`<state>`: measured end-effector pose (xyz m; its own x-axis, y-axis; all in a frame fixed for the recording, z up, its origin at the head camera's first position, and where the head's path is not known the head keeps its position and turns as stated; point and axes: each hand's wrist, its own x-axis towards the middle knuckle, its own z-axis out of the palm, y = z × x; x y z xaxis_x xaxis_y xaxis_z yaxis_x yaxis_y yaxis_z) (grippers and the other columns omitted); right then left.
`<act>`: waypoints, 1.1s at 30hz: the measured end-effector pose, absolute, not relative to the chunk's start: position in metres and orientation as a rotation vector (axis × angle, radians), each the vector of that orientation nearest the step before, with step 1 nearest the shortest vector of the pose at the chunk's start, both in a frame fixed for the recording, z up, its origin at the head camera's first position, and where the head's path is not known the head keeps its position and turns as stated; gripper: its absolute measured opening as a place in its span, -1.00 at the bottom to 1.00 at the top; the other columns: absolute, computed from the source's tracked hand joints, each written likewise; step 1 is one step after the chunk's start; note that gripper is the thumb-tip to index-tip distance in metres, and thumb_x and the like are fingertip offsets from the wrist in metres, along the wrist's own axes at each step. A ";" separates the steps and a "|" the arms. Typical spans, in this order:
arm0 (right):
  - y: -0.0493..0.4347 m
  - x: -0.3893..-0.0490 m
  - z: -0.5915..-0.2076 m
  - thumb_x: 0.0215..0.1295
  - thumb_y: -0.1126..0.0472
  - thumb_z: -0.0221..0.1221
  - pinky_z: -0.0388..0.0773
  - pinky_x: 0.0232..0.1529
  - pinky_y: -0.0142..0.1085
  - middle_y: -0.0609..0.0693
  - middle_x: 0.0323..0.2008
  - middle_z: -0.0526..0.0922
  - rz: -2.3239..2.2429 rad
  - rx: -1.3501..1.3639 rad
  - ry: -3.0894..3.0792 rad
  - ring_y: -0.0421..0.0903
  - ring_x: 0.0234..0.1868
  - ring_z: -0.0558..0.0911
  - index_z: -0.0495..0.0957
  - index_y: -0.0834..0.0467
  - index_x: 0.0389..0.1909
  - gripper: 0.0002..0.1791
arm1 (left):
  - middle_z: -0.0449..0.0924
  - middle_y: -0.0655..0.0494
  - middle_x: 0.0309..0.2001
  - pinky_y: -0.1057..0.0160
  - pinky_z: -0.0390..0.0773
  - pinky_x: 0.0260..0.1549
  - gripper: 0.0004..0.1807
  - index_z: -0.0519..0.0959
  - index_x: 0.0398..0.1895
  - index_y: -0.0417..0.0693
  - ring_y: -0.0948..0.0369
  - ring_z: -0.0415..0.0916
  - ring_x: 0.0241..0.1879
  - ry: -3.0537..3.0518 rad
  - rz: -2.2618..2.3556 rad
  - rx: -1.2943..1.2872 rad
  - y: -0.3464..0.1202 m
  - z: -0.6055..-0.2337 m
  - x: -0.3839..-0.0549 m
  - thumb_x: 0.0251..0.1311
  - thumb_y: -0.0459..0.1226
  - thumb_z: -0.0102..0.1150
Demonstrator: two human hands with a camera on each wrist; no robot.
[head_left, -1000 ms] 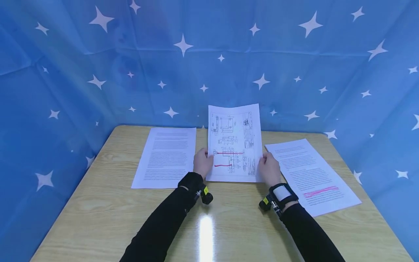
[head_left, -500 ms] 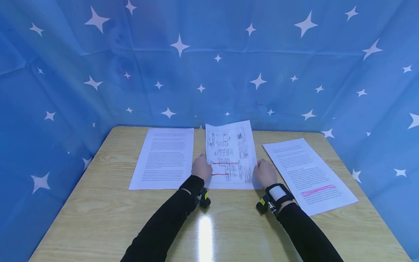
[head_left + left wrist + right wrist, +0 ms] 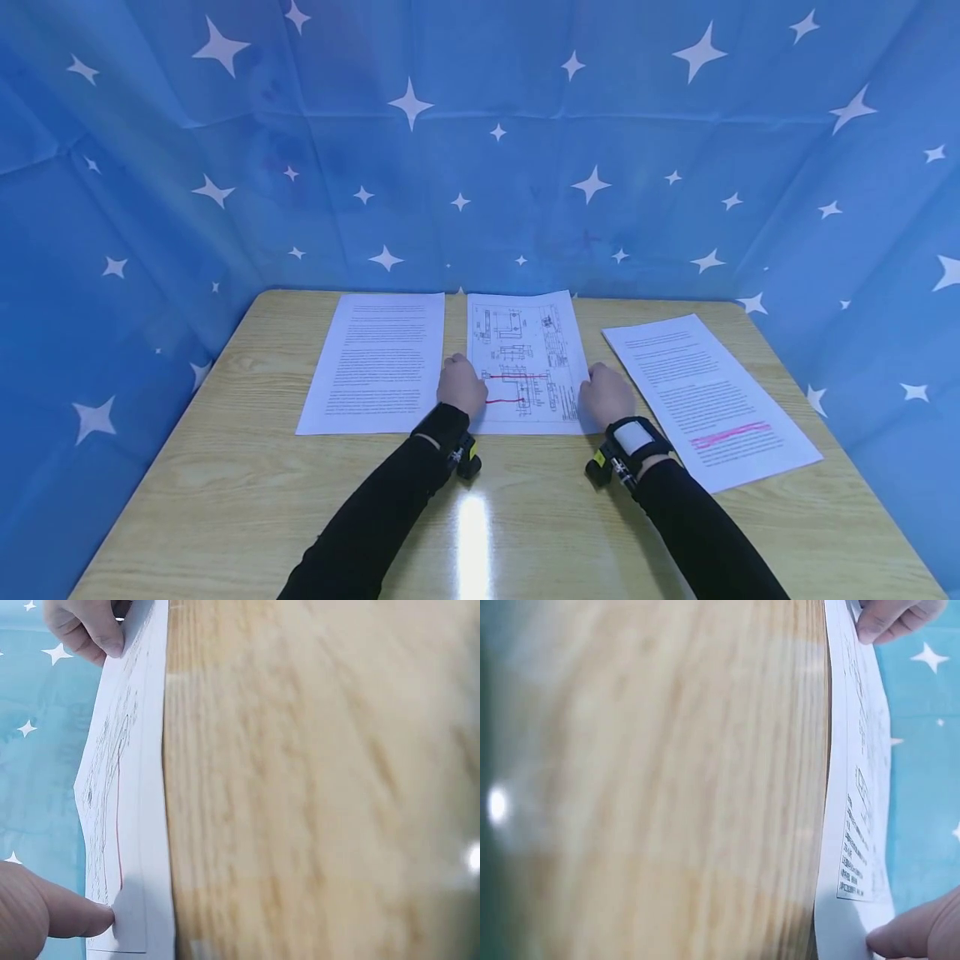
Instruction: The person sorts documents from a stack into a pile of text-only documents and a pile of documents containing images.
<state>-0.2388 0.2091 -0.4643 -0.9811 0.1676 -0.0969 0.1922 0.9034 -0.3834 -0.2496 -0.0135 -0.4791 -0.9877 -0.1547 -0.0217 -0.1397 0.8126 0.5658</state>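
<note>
A sheet with a technical drawing (image 3: 534, 342), marked by two red lines, lies between both hands at the middle of the table's far side. My left hand (image 3: 462, 387) pinches its left edge and my right hand (image 3: 608, 397) pinches the right edge. Thumbs lie on top of the paper; the head view hides most fingertips. Seen from the left wrist, the drawing sheet (image 3: 146, 795) bends slightly along its far edge, and the left thumb (image 3: 82, 915) presses on it. From the right wrist, the right thumb (image 3: 904, 935) touches a bare margin.
A page of printed text (image 3: 378, 358) lies flat left of the drawing. To the right, a slanted text page (image 3: 697, 392) carries a pink highlighted band. The wooden table (image 3: 225, 500) meets a blue curtain (image 3: 480, 167) with white stars behind it.
Both hands have lowered the drawing sheet from a raised, tilted position down to the table. During the last half second its far edge has sunk further, while the hands hardly moved.
</note>
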 end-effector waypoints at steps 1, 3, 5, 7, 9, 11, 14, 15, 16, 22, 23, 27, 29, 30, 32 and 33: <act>0.209 -0.239 -0.465 0.26 0.26 -0.01 0.45 -0.32 -0.09 0.26 -0.17 0.56 -0.594 0.278 3.014 0.11 -0.22 0.56 0.45 0.37 -0.03 -0.66 | 0.42 -0.22 -0.17 0.09 0.54 -0.37 -0.48 0.34 0.01 -0.46 -0.05 0.50 -0.26 -2.968 -0.919 0.237 -0.014 -0.479 -0.250 0.04 -0.29 0.20; 0.208 -0.241 -0.466 0.24 0.26 0.01 0.45 -0.37 -0.11 0.25 -0.22 0.56 -0.549 0.268 3.034 0.09 -0.27 0.56 0.46 0.37 -0.06 -0.68 | 0.42 -0.22 -0.18 0.08 0.54 -0.38 -0.52 0.36 -0.02 -0.45 -0.05 0.50 -0.27 -2.966 -0.917 0.228 -0.013 -0.479 -0.250 0.04 -0.30 0.20; 0.208 -0.242 -0.467 0.22 0.26 0.03 0.43 -0.43 -0.14 0.22 -0.28 0.55 -0.505 0.263 3.049 0.06 -0.34 0.54 0.48 0.36 -0.10 -0.70 | 0.42 -0.22 -0.19 0.07 0.54 -0.39 -0.55 0.38 -0.05 -0.44 -0.06 0.49 -0.27 -2.964 -0.918 0.220 -0.013 -0.478 -0.249 0.04 -0.31 0.19; 0.208 -0.242 -0.467 0.21 0.26 0.05 0.42 -0.47 -0.17 0.19 -0.32 0.53 -0.473 0.263 3.056 0.04 -0.38 0.53 0.49 0.35 -0.12 -0.71 | 0.41 -0.22 -0.19 0.07 0.54 -0.39 -0.56 0.39 -0.06 -0.44 -0.06 0.49 -0.27 -2.963 -0.924 0.219 -0.013 -0.478 -0.249 0.04 -0.31 0.18; 0.208 -0.243 -0.467 0.21 0.25 0.06 0.42 -0.48 -0.18 0.18 -0.34 0.52 -0.454 0.265 3.057 0.03 -0.40 0.52 0.49 0.35 -0.12 -0.71 | 0.41 -0.22 -0.18 0.06 0.54 -0.38 -0.57 0.39 -0.06 -0.43 -0.06 0.48 -0.26 -2.963 -0.937 0.224 -0.014 -0.478 -0.249 0.04 -0.32 0.17; 0.207 -0.243 -0.466 0.21 0.24 0.06 0.42 -0.50 -0.19 0.17 -0.35 0.52 -0.436 0.261 3.055 0.02 -0.40 0.52 0.49 0.35 -0.12 -0.71 | 0.40 -0.22 -0.18 0.06 0.53 -0.38 -0.57 0.39 -0.06 -0.43 -0.05 0.48 -0.25 -2.960 -0.946 0.230 -0.014 -0.478 -0.250 0.04 -0.32 0.16; 0.207 -0.244 -0.466 0.22 0.23 0.06 0.42 -0.52 -0.19 0.16 -0.37 0.51 -0.392 0.243 3.055 0.01 -0.43 0.51 0.50 0.35 -0.16 -0.73 | 0.39 -0.21 -0.17 0.06 0.53 -0.37 -0.57 0.39 -0.06 -0.42 -0.05 0.47 -0.24 -2.963 -0.945 0.240 -0.013 -0.478 -0.250 0.04 -0.31 0.16; 0.207 -0.244 -0.466 0.23 0.23 0.05 0.41 -0.53 -0.19 0.16 -0.38 0.51 -0.382 0.238 3.053 0.01 -0.44 0.51 0.50 0.35 -0.17 -0.73 | 0.39 -0.21 -0.16 0.07 0.53 -0.37 -0.57 0.39 -0.05 -0.42 -0.05 0.47 -0.24 -2.966 -0.938 0.242 -0.013 -0.478 -0.250 0.04 -0.31 0.16; 0.208 -0.244 -0.466 0.23 0.23 0.05 0.41 -0.54 -0.20 0.15 -0.38 0.51 -0.383 0.241 3.051 0.01 -0.45 0.50 0.50 0.35 -0.17 -0.73 | 0.39 -0.21 -0.16 0.07 0.53 -0.37 -0.57 0.38 -0.05 -0.42 -0.05 0.47 -0.24 -2.969 -0.934 0.246 -0.013 -0.478 -0.250 0.04 -0.31 0.16; 0.217 -0.240 -0.462 0.28 0.23 -0.02 0.47 -0.36 -0.08 0.28 -0.20 0.51 -0.556 0.333 3.030 0.14 -0.24 0.53 0.41 0.38 0.02 -0.63 | 0.38 -0.22 -0.13 0.09 0.54 -0.41 -0.55 0.35 0.00 -0.42 -0.04 0.48 -0.26 -2.970 -0.923 0.261 -0.010 -0.472 -0.245 0.08 -0.31 0.12; 0.222 -0.239 -0.460 0.28 0.23 -0.04 0.48 -0.33 -0.05 0.31 -0.16 0.50 -0.580 0.344 3.037 0.17 -0.20 0.53 0.39 0.38 0.05 -0.61 | 0.38 -0.22 -0.13 0.10 0.54 -0.41 -0.55 0.35 0.00 -0.43 -0.04 0.48 -0.28 -2.964 -0.916 0.254 -0.010 -0.471 -0.244 0.09 -0.30 0.12; 0.250 -0.232 -0.449 0.28 0.21 -0.07 0.46 -0.25 0.06 0.39 -0.05 0.46 -0.611 0.365 3.121 0.28 -0.10 0.50 0.36 0.40 0.11 -0.55 | 0.38 -0.22 -0.14 0.13 0.53 -0.44 -0.55 0.34 0.01 -0.43 -0.02 0.47 -0.30 -2.923 -0.887 0.194 -0.002 -0.465 -0.237 0.12 -0.29 0.11; 0.269 -0.229 -0.442 0.27 0.20 -0.07 0.45 -0.24 0.09 0.41 -0.05 0.46 -0.610 0.392 3.156 0.31 -0.10 0.49 0.37 0.42 0.09 -0.55 | 0.37 -0.20 -0.16 0.16 0.53 -0.45 -0.55 0.35 0.00 -0.42 0.01 0.45 -0.29 -2.903 -0.847 0.138 0.006 -0.461 -0.234 0.13 -0.26 0.11; 0.278 -0.227 -0.439 0.27 0.19 -0.07 0.44 -0.23 0.10 0.42 -0.04 0.45 -0.602 0.409 3.170 0.33 -0.09 0.48 0.37 0.43 0.08 -0.54 | 0.37 -0.18 -0.16 0.17 0.52 -0.47 -0.56 0.35 0.00 -0.41 0.03 0.44 -0.28 -2.898 -0.822 0.109 0.011 -0.458 -0.232 0.14 -0.25 0.10; 0.299 -0.224 -0.434 0.26 0.19 -0.07 0.42 -0.22 0.12 0.44 -0.04 0.44 -0.576 0.460 3.171 0.35 -0.08 0.46 0.35 0.45 0.07 -0.53 | 0.37 -0.15 -0.17 0.20 0.52 -0.47 -0.54 0.36 0.00 -0.40 0.07 0.42 -0.27 -2.886 -0.751 0.034 0.022 -0.453 -0.227 0.15 -0.22 0.08; 0.309 -0.222 -0.433 0.26 0.19 -0.08 0.41 -0.20 0.13 0.45 -0.04 0.43 -0.564 0.487 3.168 0.36 -0.07 0.45 0.34 0.47 0.07 -0.52 | 0.37 -0.14 -0.17 0.22 0.52 -0.47 -0.54 0.36 0.01 -0.39 0.08 0.41 -0.28 -2.880 -0.728 -0.015 0.029 -0.451 -0.224 0.15 -0.21 0.08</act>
<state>-0.2221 0.3091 -0.4329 -0.9489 0.3102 0.0582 0.2711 0.8954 -0.3532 -0.2244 0.0287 -0.4509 -0.9853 -0.0322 0.1678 0.0514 0.8807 0.4709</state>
